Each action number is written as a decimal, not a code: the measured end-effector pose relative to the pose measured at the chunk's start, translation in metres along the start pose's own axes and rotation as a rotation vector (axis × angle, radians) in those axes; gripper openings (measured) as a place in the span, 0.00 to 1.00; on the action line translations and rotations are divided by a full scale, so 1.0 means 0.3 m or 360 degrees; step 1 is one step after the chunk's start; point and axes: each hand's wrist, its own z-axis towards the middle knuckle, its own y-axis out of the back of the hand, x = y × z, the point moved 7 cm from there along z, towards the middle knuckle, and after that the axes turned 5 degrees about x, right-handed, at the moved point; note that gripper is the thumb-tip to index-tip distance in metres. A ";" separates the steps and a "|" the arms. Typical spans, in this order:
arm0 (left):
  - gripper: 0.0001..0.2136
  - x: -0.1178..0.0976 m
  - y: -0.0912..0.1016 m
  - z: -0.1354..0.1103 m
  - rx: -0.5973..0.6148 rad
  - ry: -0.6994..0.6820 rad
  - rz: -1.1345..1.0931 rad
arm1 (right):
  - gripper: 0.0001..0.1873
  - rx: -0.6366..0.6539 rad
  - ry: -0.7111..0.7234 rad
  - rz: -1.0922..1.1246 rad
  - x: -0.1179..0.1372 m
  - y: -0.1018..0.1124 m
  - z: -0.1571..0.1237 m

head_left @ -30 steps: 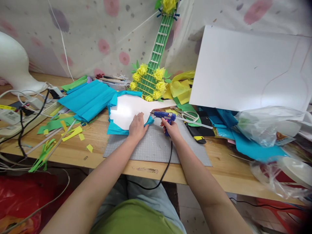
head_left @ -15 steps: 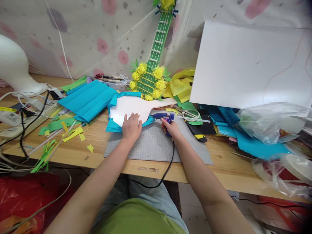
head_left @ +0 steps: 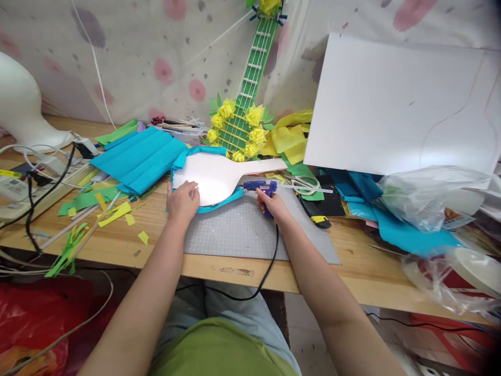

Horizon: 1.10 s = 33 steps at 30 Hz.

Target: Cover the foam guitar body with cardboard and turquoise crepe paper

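A white guitar-shaped cutout point(head_left: 219, 172) lies on blue crepe paper point(head_left: 211, 204) at the back edge of a grey cutting mat point(head_left: 250, 235). My left hand point(head_left: 182, 201) presses on the cutout's left lower edge, fingers curled over the blue paper there. My right hand point(head_left: 272, 204) grips a blue hot glue gun point(head_left: 260, 187), whose nozzle points left toward the cutout's right edge. The gun's black cord point(head_left: 266, 271) hangs over the table's front edge.
A green paper guitar with yellow flowers point(head_left: 242, 120) leans on the wall. Pleated blue paper point(head_left: 136, 159) lies left, scissors point(head_left: 305, 184) and a large white board point(head_left: 399, 104) right. Power strips with cables point(head_left: 35, 183) sit far left, plastic bags point(head_left: 430, 198) far right.
My left hand slid left along the cutout's lower edge, from its middle to its left corner. The glue gun hand shifted only slightly.
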 end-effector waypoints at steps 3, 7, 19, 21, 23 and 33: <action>0.12 0.010 -0.008 -0.005 -0.0024 0.0050 -0.0006 | 0.21 0.0014 0.0008 0.0022 0.009 -0.001 -0.011; 0.12 0.011 -0.011 -0.009 -0.0070 0.0061 -0.0049 | 0.21 0.0011 0.0020 0.0067 0.010 -0.001 -0.012; 0.13 0.015 -0.009 -0.011 -0.0085 0.0113 -0.0044 | 0.20 -0.0021 0.0007 0.0116 -0.003 -0.004 0.006; 0.13 0.015 -0.008 -0.011 -0.0082 0.0120 -0.0045 | 0.20 0.0003 0.0015 0.0127 -0.003 -0.006 0.007; 0.13 0.015 -0.008 -0.012 -0.0077 0.0125 -0.0045 | 0.20 0.0026 0.0022 0.0128 0.001 -0.007 0.004; 0.13 0.009 -0.002 -0.013 -0.0082 0.0138 -0.0056 | 0.21 0.0049 0.0081 -0.0047 0.022 0.005 0.001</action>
